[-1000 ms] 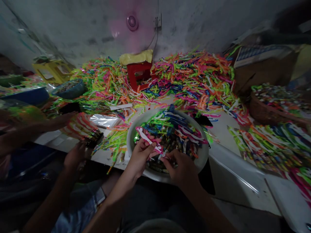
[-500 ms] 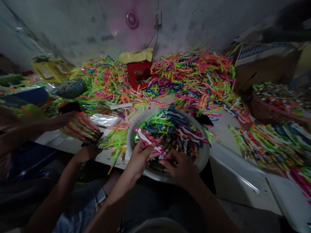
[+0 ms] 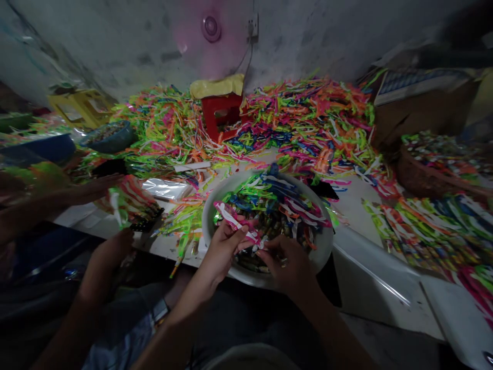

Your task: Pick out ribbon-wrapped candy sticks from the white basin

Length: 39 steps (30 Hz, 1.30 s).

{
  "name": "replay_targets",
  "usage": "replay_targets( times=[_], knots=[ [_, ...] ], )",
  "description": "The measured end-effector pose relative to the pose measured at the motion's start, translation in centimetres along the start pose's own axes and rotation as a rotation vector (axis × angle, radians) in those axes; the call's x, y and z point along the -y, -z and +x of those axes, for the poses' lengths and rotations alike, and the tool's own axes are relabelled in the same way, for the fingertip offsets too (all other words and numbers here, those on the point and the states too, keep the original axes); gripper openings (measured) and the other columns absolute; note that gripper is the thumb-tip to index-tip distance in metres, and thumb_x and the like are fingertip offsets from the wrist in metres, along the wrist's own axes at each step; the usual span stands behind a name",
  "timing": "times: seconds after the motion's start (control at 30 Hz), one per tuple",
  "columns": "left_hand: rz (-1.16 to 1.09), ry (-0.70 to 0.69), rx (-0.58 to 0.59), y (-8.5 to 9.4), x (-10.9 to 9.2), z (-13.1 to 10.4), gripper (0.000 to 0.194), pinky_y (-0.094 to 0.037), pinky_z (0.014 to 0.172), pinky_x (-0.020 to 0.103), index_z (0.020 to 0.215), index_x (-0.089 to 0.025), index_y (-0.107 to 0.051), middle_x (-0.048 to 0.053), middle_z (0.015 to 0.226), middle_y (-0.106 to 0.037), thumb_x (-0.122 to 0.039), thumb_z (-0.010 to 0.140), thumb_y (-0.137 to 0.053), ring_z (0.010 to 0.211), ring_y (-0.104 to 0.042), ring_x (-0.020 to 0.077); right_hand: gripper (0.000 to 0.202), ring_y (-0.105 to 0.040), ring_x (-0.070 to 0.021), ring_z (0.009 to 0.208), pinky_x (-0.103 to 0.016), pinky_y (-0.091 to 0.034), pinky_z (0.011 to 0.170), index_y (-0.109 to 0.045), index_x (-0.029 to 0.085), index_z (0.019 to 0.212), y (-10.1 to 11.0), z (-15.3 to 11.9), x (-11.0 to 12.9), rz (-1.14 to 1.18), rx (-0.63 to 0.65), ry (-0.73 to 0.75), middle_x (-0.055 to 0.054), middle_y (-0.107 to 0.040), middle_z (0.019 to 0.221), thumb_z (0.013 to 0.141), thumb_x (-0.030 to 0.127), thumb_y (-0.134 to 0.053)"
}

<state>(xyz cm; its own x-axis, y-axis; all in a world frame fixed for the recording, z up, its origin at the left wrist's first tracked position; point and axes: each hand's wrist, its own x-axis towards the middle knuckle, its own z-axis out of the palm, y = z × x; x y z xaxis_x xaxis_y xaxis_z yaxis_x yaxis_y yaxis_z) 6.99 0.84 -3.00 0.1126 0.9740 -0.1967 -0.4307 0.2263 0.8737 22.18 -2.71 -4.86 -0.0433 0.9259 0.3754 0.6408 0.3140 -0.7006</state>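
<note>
Over a wide pale basin [image 3: 326, 253] my two hands work close together. My left hand [image 3: 225, 246] pinches a pink and white strip-like piece [image 3: 234, 222], which slants down to the right. At its lower end, the fingertips of my right hand [image 3: 287, 259] are closed on a small clear or whitish part, too small to make out. Green, blue and pink strip pieces [image 3: 277, 190] and darker tube-like items lie in the basin beneath.
Colourful strips [image 3: 308, 113] are heaped along the wall around a red stool [image 3: 220, 114]. On the left another person's hands [image 3: 111, 249] handle striped pieces. Rows of pieces [image 3: 435, 231] and a brown basin [image 3: 431, 172] stand right.
The small whitish part and my right fingertips have shifted slightly right. At the left, the other person's lower hand has moved left, and a green and white piece now shows above it.
</note>
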Motion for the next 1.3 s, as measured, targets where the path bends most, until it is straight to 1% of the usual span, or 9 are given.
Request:
replay_targets(
  times=[0.37, 0.5, 0.63, 0.77, 0.9, 1.0, 1.1, 1.17, 1.3],
  knots=[
    [0.071, 0.005, 0.048, 0.1, 0.2, 0.1, 0.032, -0.053, 0.066, 0.025, 0.099, -0.019, -0.054, 0.003, 0.094, -0.069, -0.027, 0.073, -0.070, 0.074, -0.065, 0.0137, 0.020, -0.055, -0.0131, 0.062, -0.023, -0.041, 0.057, -0.052, 0.020, 0.076, 0.3, 1.1, -0.6, 0.205, 0.253, -0.281, 0.002, -0.060, 0.070, 0.072, 0.036, -0.064],
    [0.064, -0.085, 0.091, 0.0, 0.4, 0.1, 0.023, -0.047, 0.066, 0.019, 0.096, -0.018, -0.055, 0.001, 0.088, -0.068, -0.026, 0.077, -0.066, 0.074, -0.062, 0.0107, 0.017, -0.057, -0.0145, 0.069, -0.023, -0.042, 0.062, -0.057, 0.020, 0.089, 0.2, 1.5, -0.6, 0.234, 0.338, -0.257, 0.001, -0.062, 0.076, 0.077, 0.032, -0.060],
    [0.053, -0.109, 0.122, 0.0, 0.5, -0.2, 0.023, -0.044, 0.066, 0.020, 0.096, -0.019, -0.055, 0.000, 0.081, -0.067, -0.026, 0.078, -0.065, 0.068, -0.059, 0.0103, 0.016, -0.058, -0.0149, 0.074, -0.024, -0.044, 0.067, -0.059, 0.019, 0.089, 0.5, 1.4, -0.4, 0.395, 0.424, -0.200, -0.001, -0.064, 0.082, 0.084, 0.032, -0.051],
    [0.111, -0.129, 0.152, 0.3, 0.8, -0.5, 0.024, -0.045, 0.074, 0.024, 0.093, -0.018, -0.057, 0.001, 0.084, -0.068, -0.033, 0.076, -0.066, 0.074, -0.060, 0.0131, 0.024, -0.059, -0.0154, 0.079, -0.024, -0.046, 0.069, -0.058, 0.017, 0.103, 0.8, 1.3, -0.5, 0.466, 0.396, -0.150, -0.003, -0.064, 0.091, 0.086, 0.030, -0.047],
    [0.191, -0.137, 0.138, 0.4, 1.2, -0.8, 0.027, -0.045, 0.075, 0.024, 0.091, -0.017, -0.059, 0.000, 0.075, -0.067, -0.037, 0.075, -0.067, 0.073, -0.060, 0.0131, 0.035, -0.060, -0.0158, 0.083, -0.025, -0.046, 0.072, -0.055, 0.017, 0.118, 0.6, 0.9, -0.5, 0.376, 0.297, -0.078, -0.005, -0.064, 0.097, 0.084, 0.027, -0.049],
    [0.165, -0.131, 0.106, 0.8, 0.8, -0.8, 0.028, -0.046, 0.072, 0.024, 0.090, -0.016, -0.060, 0.000, 0.072, -0.066, -0.036, 0.073, -0.069, 0.072, -0.061, 0.0136, 0.027, -0.060, -0.0170, 0.078, -0.026, -0.046, 0.071, -0.062, 0.018, 0.105, 0.6, 0.9, -0.4, 0.183, 0.277, -0.072, -0.004, -0.066, 0.086, 0.083, 0.029, -0.053],
    [0.148, -0.160, -0.016, 2.4, -1.4, -0.3, 0.034, -0.047, 0.066, 0.023, 0.098, -0.017, -0.058, 0.000, 0.074, -0.067, -0.033, 0.071, -0.070, 0.065, -0.060, 0.0119, 0.022, -0.060, -0.0186, 0.089, -0.028, -0.045, 0.080, -0.064, 0.018, 0.097, 0.9, 1.8, -0.3, 0.028, 0.361, -0.002, -0.006, -0.066, 0.095, 0.084, 0.033, -0.055],
    [0.212, -0.212, -0.141, 4.3, -3.6, 0.3, 0.040, -0.047, 0.060, 0.022, 0.107, -0.018, -0.057, 0.000, 0.075, -0.067, -0.035, 0.072, -0.068, 0.058, -0.058, 0.0105, 0.024, -0.060, -0.0198, 0.097, -0.030, -0.043, 0.083, -0.062, 0.020, 0.105, 1.2, 2.7, -0.6, -0.118, 0.424, 0.004, -0.006, -0.065, 0.103, 0.088, 0.033, -0.051],
    [0.647, -0.285, -0.383, 9.6, -7.7, 2.4, 0.052, -0.040, 0.046, 0.019, 0.116, -0.018, -0.055, 0.003, 0.079, -0.068, -0.047, 0.074, -0.061, 0.049, -0.048, 0.0090, 0.031, -0.061, -0.0227, 0.096, -0.031, -0.043, 0.079, -0.055, 0.024, 0.119, 1.1, 4.4, -1.5, -0.426, 0.498, -0.035, -0.007, -0.066, 0.105, 0.092, 0.033, -0.044]
  ],
)
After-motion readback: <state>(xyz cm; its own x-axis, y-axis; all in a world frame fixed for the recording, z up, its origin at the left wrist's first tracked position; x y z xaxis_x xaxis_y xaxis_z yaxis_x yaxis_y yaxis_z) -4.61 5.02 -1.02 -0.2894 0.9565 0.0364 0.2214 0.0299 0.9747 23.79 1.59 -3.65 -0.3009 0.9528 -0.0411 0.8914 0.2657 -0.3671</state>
